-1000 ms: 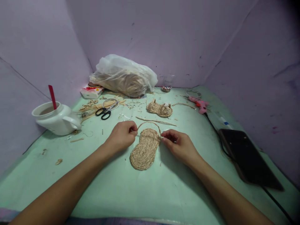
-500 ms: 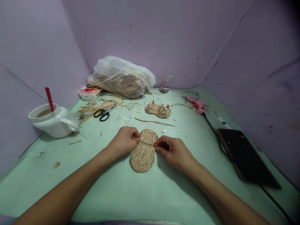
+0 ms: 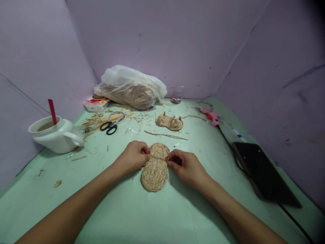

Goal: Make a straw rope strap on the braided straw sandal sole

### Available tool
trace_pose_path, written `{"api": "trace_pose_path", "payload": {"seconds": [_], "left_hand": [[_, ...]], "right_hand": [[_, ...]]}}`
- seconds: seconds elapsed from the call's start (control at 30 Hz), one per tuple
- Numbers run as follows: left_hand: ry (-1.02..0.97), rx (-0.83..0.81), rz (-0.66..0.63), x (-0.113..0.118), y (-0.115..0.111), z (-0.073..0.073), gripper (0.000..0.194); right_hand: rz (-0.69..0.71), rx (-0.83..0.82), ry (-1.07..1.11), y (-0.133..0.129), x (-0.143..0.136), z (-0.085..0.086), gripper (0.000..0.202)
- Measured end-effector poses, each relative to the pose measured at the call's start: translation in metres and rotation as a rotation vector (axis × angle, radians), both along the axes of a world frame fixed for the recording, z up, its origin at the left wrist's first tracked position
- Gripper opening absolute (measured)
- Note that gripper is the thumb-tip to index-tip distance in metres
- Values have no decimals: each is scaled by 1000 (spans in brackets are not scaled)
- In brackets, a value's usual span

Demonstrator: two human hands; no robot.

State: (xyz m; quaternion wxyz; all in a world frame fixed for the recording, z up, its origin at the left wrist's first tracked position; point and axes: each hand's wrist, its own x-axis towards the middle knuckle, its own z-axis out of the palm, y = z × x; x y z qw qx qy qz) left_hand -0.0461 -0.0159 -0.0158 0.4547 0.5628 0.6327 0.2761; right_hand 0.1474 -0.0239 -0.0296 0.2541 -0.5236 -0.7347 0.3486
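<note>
A flat sole shape of coiled straw-coloured cord (image 3: 154, 173), narrow at the waist, lies on the table in front of me. A thin strand crosses its waist from side to side. My left hand (image 3: 135, 156) pinches at the left edge of the waist, while my right hand (image 3: 184, 166) has thumb and fingertips together at the right edge. Whether they grip the strand or the sole's rim is hidden by the fingers. Farther back sits a smaller piece of similar coiled cord (image 3: 169, 121) with a built-up toe. A loose length of cord (image 3: 166, 135) lies between the two pieces.
On the left are a white pot (image 3: 59, 135) with a red stick (image 3: 52, 112), and black-handled scissors (image 3: 109, 128) by straw strips. A plastic bag (image 3: 132, 89) and a clear cup of beads (image 3: 177, 96) stand behind. At right are a pink glue gun (image 3: 213, 118), its cable and a dark phone-like slab (image 3: 266, 174).
The view has tilted slightly, so everything sits a little lower. Both hands keep their pinch at the sole's waist, with little other movement.
</note>
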Motion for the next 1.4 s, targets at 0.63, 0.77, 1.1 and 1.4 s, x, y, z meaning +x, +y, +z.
{"api": "trace_pose_path", "payload": {"seconds": [0.63, 0.77, 1.1, 1.4], "left_hand": [[349, 174, -105, -2, 1, 6, 9], [434, 175, -170, -2, 2, 3, 11], [471, 172, -200, -1, 1, 4, 11], [485, 172, -219, -1, 1, 4, 12]], "right_hand": [[22, -7, -27, 0, 0, 0, 9], [26, -17, -51, 0, 0, 0, 8], [23, -9, -44, 2, 0, -1, 7], [23, -17, -47, 1, -1, 0, 8]]}}
